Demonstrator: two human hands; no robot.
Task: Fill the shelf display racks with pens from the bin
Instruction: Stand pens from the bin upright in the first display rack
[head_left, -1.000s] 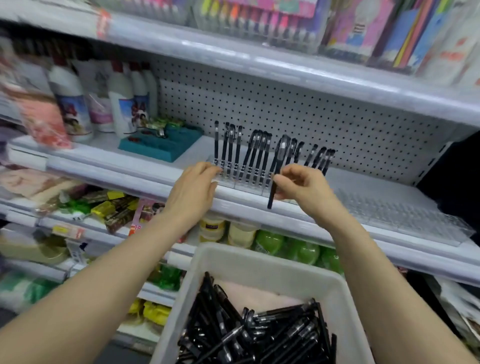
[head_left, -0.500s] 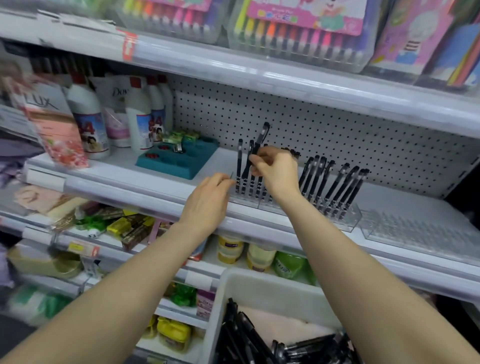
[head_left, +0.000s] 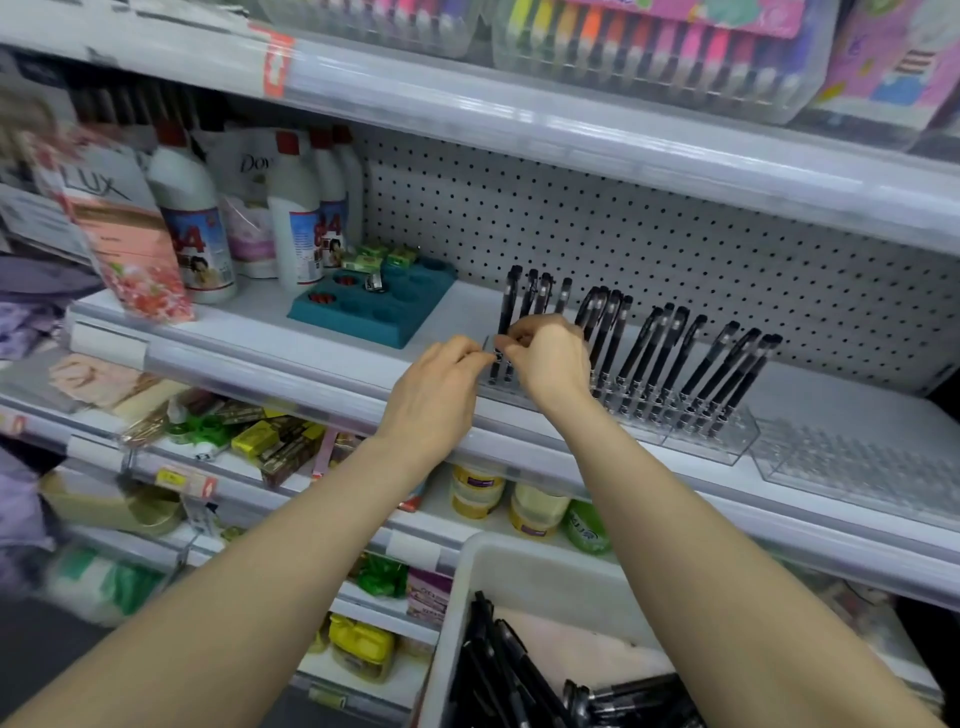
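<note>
A clear plastic display rack (head_left: 727, 441) stands on the white shelf (head_left: 311, 358), with several black pens (head_left: 654, 353) upright in it. My right hand (head_left: 548, 358) pinches one black pen (head_left: 506, 306) at the rack's left end, its tip down in the rack. My left hand (head_left: 441, 384) rests at the rack's left front corner, fingertips touching the rack beside that pen. A white bin (head_left: 478, 566) at the bottom holds several loose black pens (head_left: 498, 670).
A second clear rack (head_left: 857, 467) sits to the right with no pens. A teal tray (head_left: 374, 312) and white bottles (head_left: 192, 218) stand to the left. Marker packs (head_left: 649, 47) fill the shelf above. Lower shelves hold jars and packets.
My right hand has carried a pen from the rack's front to its left end and lowered it into a slot. My left hand stays at the rack's left corner. The view has tilted up.
</note>
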